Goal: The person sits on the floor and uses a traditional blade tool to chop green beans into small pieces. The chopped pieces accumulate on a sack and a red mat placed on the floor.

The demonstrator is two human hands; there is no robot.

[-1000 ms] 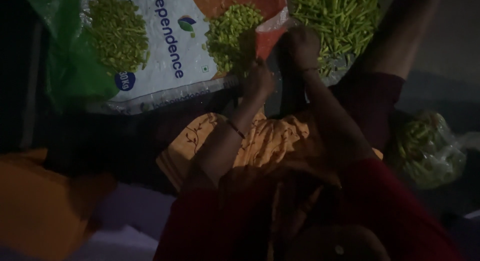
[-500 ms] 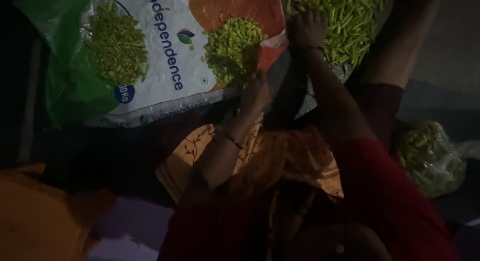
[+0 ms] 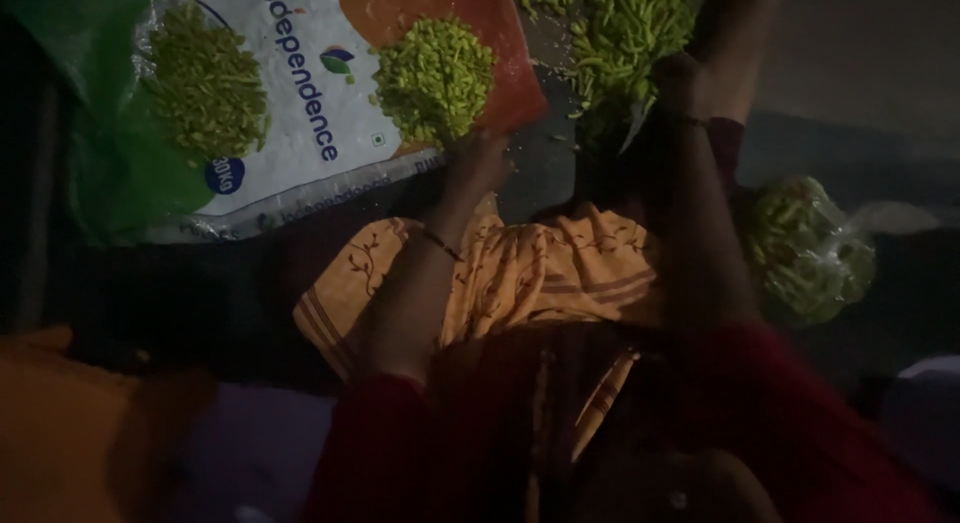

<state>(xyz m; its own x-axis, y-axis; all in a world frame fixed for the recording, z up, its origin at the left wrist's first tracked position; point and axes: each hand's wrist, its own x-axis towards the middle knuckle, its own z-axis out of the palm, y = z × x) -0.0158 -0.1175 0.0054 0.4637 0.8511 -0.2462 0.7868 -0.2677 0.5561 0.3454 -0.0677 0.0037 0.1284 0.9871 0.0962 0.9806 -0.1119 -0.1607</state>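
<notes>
The printed sack (image 3: pixel 300 133) is lying flat and carrying two heaps of chopped green pieces, one (image 3: pixel 205 83) near its left edge and one (image 3: pixel 435 78) near its right edge; a bare strip of sack is running open between them. The left hand (image 3: pixel 478 161) is sitting at the sack's near right corner, just below the right heap. Past the sack's right edge, a narrow dark gap is separating it from the pile of whole green pods (image 3: pixel 620 28), where the right hand (image 3: pixel 680 78) is blocking the near side. A clear bag of pods (image 3: pixel 805 248) is occupying the far right.
</notes>
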